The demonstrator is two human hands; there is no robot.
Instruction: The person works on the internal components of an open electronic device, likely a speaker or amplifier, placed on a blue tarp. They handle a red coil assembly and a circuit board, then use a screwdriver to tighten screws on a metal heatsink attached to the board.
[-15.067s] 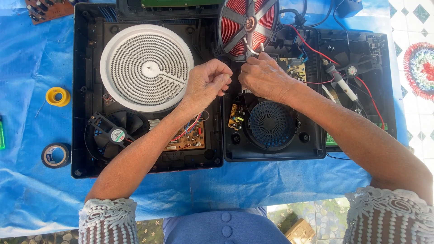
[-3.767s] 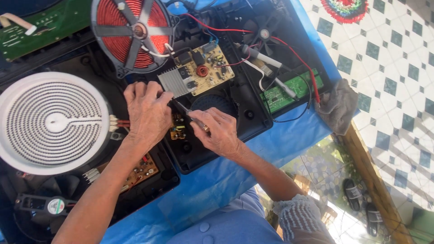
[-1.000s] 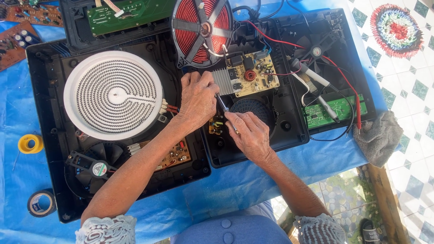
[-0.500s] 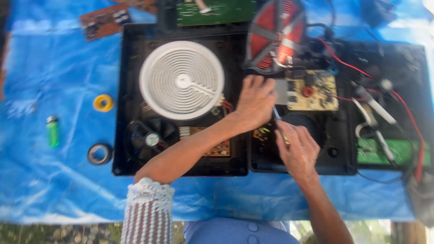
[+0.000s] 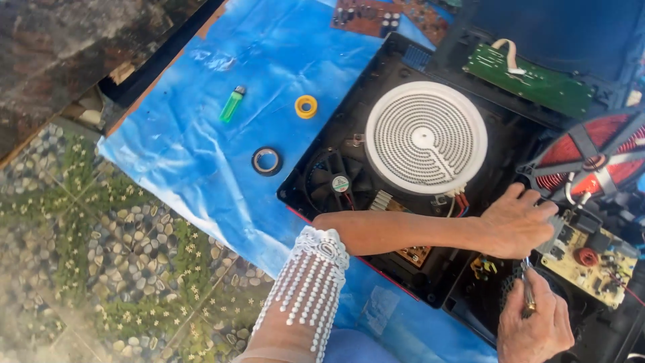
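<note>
— Where are the hands?

— Both sit at the lower right of the frame. The left hand (image 5: 514, 228) reaches in from a white lace sleeve (image 5: 306, 296), fingers curled and pressed down on the edge of a yellowish circuit board (image 5: 588, 255) and the metal heat sink at its corner. The right hand (image 5: 534, 329) is just below it, closed around a thin metal tool (image 5: 527, 292) whose tip points up toward that board.

— And the board itself?

— It lies in the right-hand black cooker housing, at the right edge of the frame, just under a red induction coil (image 5: 591, 158).

— What is around them?

— Left of the hand, in the other black housing (image 5: 316, 168), a white spiral heating element (image 5: 425, 138) fills the middle, with a small black fan (image 5: 339, 183) at its lower left. Above it, at the upper right, lies a green circuit board (image 5: 531, 77).

— Farther out?

— A blue tarp (image 5: 188, 154) carries it all. On it, toward the upper left, lie a green lighter (image 5: 232, 104), a yellow tape roll (image 5: 306, 106) and a black tape roll (image 5: 266, 160).
</note>
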